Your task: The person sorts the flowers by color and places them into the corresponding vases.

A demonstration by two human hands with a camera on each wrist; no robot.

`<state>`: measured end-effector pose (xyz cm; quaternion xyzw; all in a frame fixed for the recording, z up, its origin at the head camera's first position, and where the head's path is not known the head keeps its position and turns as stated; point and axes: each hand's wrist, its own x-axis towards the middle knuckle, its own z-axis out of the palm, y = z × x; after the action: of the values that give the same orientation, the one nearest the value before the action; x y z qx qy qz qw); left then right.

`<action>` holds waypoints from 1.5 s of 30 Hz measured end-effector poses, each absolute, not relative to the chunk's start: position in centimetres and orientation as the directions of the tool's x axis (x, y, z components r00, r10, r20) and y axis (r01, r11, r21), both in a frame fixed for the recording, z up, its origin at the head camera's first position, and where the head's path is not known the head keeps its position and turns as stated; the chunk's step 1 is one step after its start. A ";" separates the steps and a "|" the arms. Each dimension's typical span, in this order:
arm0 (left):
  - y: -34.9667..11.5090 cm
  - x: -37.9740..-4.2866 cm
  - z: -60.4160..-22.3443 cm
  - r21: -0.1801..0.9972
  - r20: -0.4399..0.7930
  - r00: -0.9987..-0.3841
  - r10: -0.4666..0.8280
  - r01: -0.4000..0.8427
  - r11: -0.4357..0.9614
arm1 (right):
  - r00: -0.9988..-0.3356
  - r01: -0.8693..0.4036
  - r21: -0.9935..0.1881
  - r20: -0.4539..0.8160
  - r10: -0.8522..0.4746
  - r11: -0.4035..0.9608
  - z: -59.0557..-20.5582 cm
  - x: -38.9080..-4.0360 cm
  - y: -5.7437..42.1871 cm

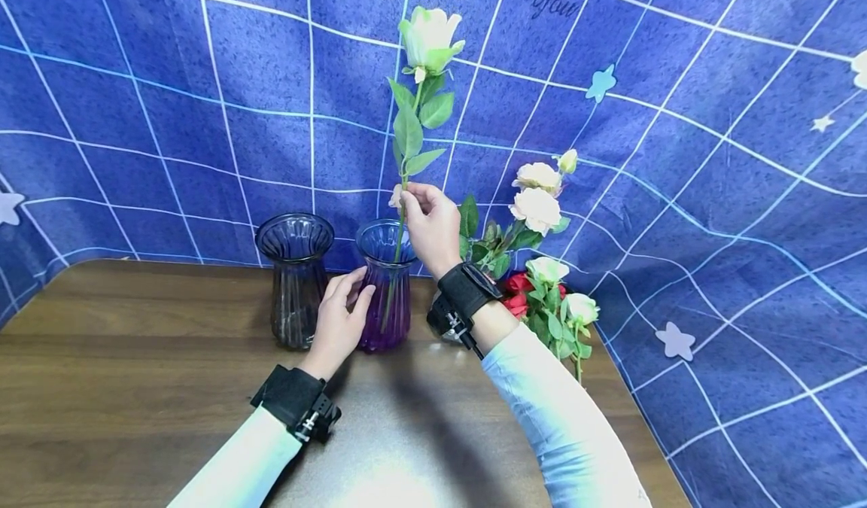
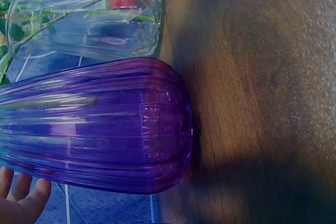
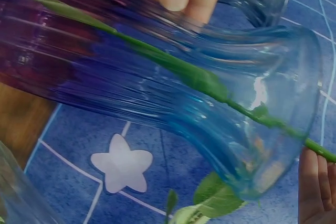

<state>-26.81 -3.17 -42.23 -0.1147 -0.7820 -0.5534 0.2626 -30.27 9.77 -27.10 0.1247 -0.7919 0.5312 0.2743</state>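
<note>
Between thumb and fingers, my right hand [image 1: 433, 226] pinches the stem of a white rose [image 1: 430, 38] with green leaves, its bloom upright above. The lower stem [image 3: 173, 66] runs down inside a ribbed glass vase [image 1: 386, 320], blue at the flared rim and purple below. In the left wrist view the stem's cut end hangs above the base of the vase. My left hand [image 1: 339, 323] is at that vase's left side, its fingertips [image 2: 39, 192] right at the glass and not wrapped around it. The vase stands upright on the table.
A dark grey glass vase [image 1: 298, 297] stands left of the purple one. To the right is a clear glass vase [image 2: 89, 24] with stems in it. Pale pink roses [image 1: 536, 208], red flowers [image 1: 518, 293] and more white roses [image 1: 581, 308] are there. A blue gridded cloth [image 1: 169, 117] hangs behind the wooden table [image 1: 135, 387].
</note>
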 end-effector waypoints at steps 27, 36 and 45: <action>-3.2 -27.0 -42.3 0.800 0.550 -0.827 -0.117 0.481 0.360 | -0.893 -0.380 -0.738 0.451 -0.012 0.558 -28.7 -30.8 10.0; -3.2 -27.1 -42.3 0.786 0.572 -0.813 -0.112 0.503 0.359 | -0.906 -0.361 -0.706 0.420 -0.050 0.609 -28.4 -30.9 10.0; -3.3 -26.9 -42.2 0.787 0.572 -0.812 -0.117 0.503 0.358 | -0.928 -0.326 -0.675 0.363 -0.086 0.662 -27.7 -30.6 9.8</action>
<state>-26.92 -3.29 -42.16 -0.1245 -0.7749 -0.5526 0.2806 -30.62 9.79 -27.75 0.1144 -0.8990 0.3946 0.1518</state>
